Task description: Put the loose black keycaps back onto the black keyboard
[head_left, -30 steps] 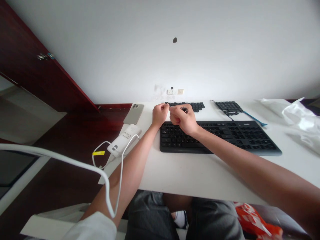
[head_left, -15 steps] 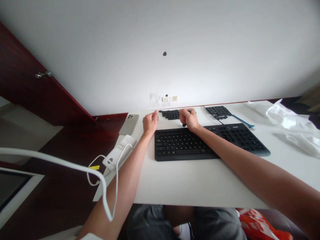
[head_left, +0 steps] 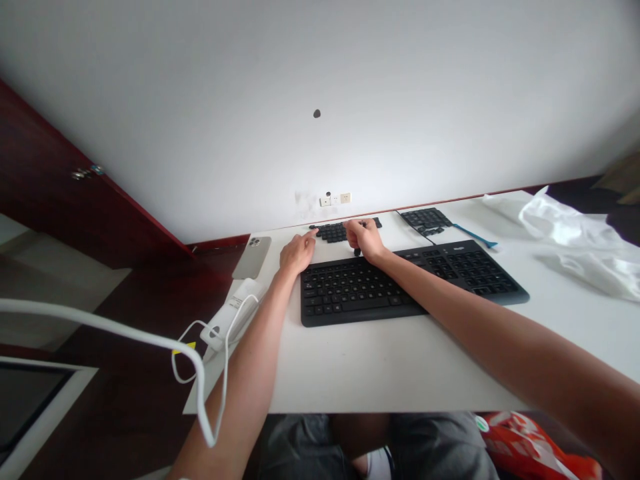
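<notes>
My left hand [head_left: 299,252] is at the back left of the black keyboard [head_left: 360,297], with its index finger stretched out to the left end of the loose black keycaps [head_left: 333,232], which lie in rows behind the keyboard. It holds nothing that I can see. Above the keyboard's back edge, my right hand [head_left: 367,239] is closed in a fist around a small black object [head_left: 357,253]. Only a dark end of it shows below the fist, so its kind is hidden. The fist covers part of the keycap rows.
More keycaps [head_left: 426,219] lie at the back right by a black cable and a blue pry tool [head_left: 475,235]. White plastic wrapping [head_left: 575,240] covers the right side. A phone [head_left: 253,257] and a white power strip [head_left: 233,313] with a cable line the table's left edge.
My left hand has gone from a closed shape to a stretched index finger at the keycaps. My right fist keeps its grip over the keyboard's back edge. The view has shifted slightly.
</notes>
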Tool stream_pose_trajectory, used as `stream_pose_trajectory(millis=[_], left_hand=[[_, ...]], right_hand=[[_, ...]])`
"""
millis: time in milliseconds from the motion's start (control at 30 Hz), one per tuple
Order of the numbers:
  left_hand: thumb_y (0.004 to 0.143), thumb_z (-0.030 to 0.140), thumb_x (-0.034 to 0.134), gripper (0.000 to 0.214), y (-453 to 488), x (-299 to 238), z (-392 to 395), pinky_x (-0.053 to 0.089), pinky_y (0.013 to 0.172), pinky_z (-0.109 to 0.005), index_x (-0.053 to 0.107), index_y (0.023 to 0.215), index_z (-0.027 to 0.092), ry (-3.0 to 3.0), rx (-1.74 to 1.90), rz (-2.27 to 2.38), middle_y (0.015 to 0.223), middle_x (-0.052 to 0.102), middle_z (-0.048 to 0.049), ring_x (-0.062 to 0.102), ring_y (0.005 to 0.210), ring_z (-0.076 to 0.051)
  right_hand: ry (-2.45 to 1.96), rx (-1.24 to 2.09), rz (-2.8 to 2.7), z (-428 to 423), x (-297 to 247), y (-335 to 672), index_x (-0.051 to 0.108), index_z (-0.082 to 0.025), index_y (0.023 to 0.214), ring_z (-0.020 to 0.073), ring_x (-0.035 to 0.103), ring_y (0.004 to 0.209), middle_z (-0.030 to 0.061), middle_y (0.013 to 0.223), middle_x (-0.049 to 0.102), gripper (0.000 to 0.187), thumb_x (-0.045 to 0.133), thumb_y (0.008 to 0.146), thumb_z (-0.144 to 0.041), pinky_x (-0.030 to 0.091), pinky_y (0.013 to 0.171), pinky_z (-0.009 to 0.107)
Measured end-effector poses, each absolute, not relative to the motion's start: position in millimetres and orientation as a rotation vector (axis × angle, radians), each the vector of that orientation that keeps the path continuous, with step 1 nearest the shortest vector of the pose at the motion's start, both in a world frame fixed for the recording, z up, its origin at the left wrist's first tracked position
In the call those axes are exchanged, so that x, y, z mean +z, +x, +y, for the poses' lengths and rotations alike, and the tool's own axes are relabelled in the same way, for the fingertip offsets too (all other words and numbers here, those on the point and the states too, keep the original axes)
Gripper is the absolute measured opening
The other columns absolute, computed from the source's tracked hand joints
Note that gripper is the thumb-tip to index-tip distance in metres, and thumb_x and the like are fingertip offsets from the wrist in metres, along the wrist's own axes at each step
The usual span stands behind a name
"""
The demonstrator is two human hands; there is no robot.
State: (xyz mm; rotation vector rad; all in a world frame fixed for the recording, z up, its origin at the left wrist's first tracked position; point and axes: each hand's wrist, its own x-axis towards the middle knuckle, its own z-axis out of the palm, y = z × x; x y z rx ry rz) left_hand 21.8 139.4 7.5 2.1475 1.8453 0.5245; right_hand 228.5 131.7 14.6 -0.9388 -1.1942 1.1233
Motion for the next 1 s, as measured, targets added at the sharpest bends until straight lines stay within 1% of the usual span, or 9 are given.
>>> stream_pose_trajectory(millis=[133,200,333,433,500,633,800,933,1000], left_hand=[[0.104,0.037,0.03,0.052,24.8,9.5,137.5,0.046,0.104,-0.043,0.056,0.149,0.04,2.193,0.44,1.88,0.122,0.066,-0.0095,0.066,0.114,-0.03],[0.103,0.036,0.034,0.05,25.1,9.2,136.3,0.047,0.102,-0.042,0.059,0.146,0.037,2.214,0.467,1.884,0.119,0.067,-0.0092,0.067,0.112,-0.029],[0.098,0.03,0.046,0.041,25.1,8.5,134.1,0.048,0.097,-0.037,0.068,0.133,0.032,2.235,0.59,1.894,0.108,0.068,-0.0077,0.067,0.103,-0.026],[0.093,0.028,0.053,0.035,24.7,7.9,134.0,0.049,0.094,-0.036,0.07,0.125,0.031,2.254,0.635,1.896,0.106,0.068,-0.0064,0.067,0.102,-0.025],[0.091,0.025,0.056,0.038,24.2,7.2,135.0,0.05,0.092,-0.035,0.068,0.126,0.031,2.256,0.638,1.905,0.106,0.067,-0.0059,0.066,0.101,-0.025],[0.089,0.023,0.057,0.049,23.1,6.4,137.1,0.05,0.091,-0.035,0.064,0.137,0.03,2.267,0.597,1.903,0.108,0.066,-0.007,0.067,0.103,-0.026],[0.091,0.029,0.059,0.041,22.9,6.5,137.0,0.05,0.094,-0.035,0.07,0.13,0.029,2.256,0.619,1.885,0.109,0.067,-0.0074,0.067,0.105,-0.026],[0.092,0.033,0.06,0.043,22.6,5.5,137.1,0.049,0.094,-0.034,0.068,0.134,0.03,2.255,0.633,1.886,0.111,0.066,-0.0074,0.066,0.106,-0.026],[0.092,0.034,0.06,0.038,22.5,5.4,137.2,0.049,0.093,-0.033,0.071,0.128,0.03,2.258,0.634,1.887,0.108,0.067,-0.0069,0.066,0.105,-0.025]], right_hand=[[-0.924,1.128,-1.198,131.7,13.9,228.5,0.033,-0.025,0.053,0.008,0.027,0.043,-0.0058,0.045,0.035,0.04,0.064,0.076,-0.038,0.022,0.042,0.027],[-0.914,1.127,-1.212,132.0,13.1,228.8,0.034,-0.025,0.052,0.0079,0.027,0.043,-0.0056,0.045,0.035,0.04,0.062,0.077,-0.037,0.022,0.043,0.027],[-0.893,1.128,-1.225,132.6,12.1,229.3,0.035,-0.024,0.052,0.0078,0.028,0.043,-0.0056,0.045,0.036,0.04,0.061,0.08,-0.036,0.021,0.044,0.027],[-0.892,1.12,-1.239,132.7,11.9,229.6,0.034,-0.024,0.052,0.0076,0.028,0.043,-0.0057,0.045,0.036,0.041,0.061,0.081,-0.037,0.021,0.044,0.027],[-0.894,1.118,-1.248,132.9,11.8,229.6,0.034,-0.024,0.052,0.0075,0.028,0.044,-0.0056,0.045,0.036,0.042,0.061,0.081,-0.038,0.021,0.044,0.027],[-0.894,1.106,-1.258,133.8,11.3,229.3,0.034,-0.024,0.051,0.0075,0.028,0.044,-0.0057,0.045,0.035,0.042,0.06,0.081,-0.037,0.022,0.044,0.027],[-0.889,1.099,-1.256,134.2,11.2,229.6,0.033,-0.024,0.052,0.0076,0.027,0.044,-0.0059,0.045,0.035,0.042,0.06,0.082,-0.036,0.022,0.045,0.027],[-0.881,1.106,-1.26,133.3,11.8,229.9,0.033,-0.024,0.052,0.0075,0.027,0.043,-0.0063,0.045,0.035,0.042,0.06,0.082,-0.036,0.022,0.045,0.027],[-0.875,1.113,-1.261,132.9,12.2,229.8,0.033,-0.024,0.052,0.0074,0.027,0.043,-0.0063,0.046,0.035,0.042,0.06,0.082,-0.036,0.022,0.045,0.027]])
